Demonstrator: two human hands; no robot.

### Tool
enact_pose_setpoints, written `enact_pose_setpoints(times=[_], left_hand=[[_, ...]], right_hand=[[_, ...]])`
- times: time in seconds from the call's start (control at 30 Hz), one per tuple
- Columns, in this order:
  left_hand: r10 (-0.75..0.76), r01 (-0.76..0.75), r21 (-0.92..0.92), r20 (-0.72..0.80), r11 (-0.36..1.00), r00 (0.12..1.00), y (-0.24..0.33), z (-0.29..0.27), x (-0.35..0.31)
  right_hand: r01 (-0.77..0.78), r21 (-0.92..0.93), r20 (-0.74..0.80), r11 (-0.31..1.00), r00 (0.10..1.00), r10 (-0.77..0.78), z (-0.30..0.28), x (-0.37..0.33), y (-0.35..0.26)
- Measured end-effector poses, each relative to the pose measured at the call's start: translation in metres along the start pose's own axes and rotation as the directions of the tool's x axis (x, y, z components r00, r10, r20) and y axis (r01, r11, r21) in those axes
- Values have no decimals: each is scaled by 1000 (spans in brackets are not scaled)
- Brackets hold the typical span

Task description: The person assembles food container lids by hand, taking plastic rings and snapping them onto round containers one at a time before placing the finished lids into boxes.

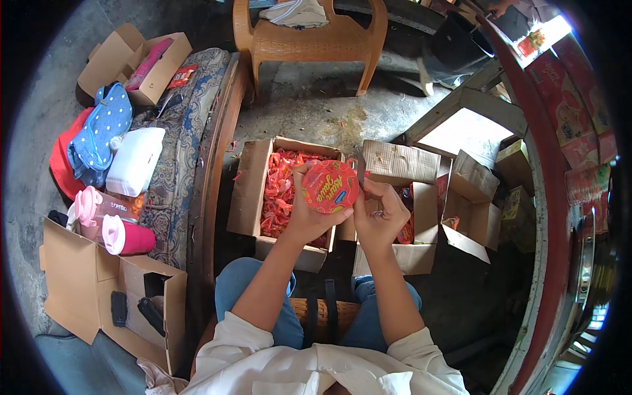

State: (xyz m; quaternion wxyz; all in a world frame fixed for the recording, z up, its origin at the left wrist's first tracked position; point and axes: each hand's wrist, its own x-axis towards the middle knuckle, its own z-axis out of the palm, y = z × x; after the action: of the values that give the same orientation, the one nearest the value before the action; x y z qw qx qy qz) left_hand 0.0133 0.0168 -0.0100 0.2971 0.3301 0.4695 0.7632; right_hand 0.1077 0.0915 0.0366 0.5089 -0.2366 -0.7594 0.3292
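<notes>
My left hand (308, 216) is closed around a round red tub (331, 187) with yellow lettering on its flat top, which faces up toward me. In the fingers of my right hand (382, 214) is a thin, dark, blade-like tool (359, 164), held upright against the tub's right rim; its exact kind is hard to make out. Below and to the left of the tub stands an open cardboard box (250, 191), full of red wrapped sweets (280, 187). Another open box (416, 258), with some red packets inside, sits beneath my right hand.
A third open box (484, 220) is farther right, before a red-edged frame (550, 316). On the left, a patterned mattress (178, 178) holds a white container (135, 161), pink tumblers (131, 236) and a blue dotted bag (102, 131). A brown plastic chair (309, 45) stands ahead.
</notes>
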Motion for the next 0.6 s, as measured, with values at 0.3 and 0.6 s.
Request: enact_pose_setpoints(times=[0.3, 0.6], left_hand=[[-4, 9, -133, 31, 991, 1000, 3, 4, 1], [10, 4, -142, 97, 990, 995, 0, -1, -2]], right_hand=[[12, -23, -40, 1000, 999, -13, 0, -1, 4], [55, -55, -22, 997, 998, -56, -5, 2, 4]])
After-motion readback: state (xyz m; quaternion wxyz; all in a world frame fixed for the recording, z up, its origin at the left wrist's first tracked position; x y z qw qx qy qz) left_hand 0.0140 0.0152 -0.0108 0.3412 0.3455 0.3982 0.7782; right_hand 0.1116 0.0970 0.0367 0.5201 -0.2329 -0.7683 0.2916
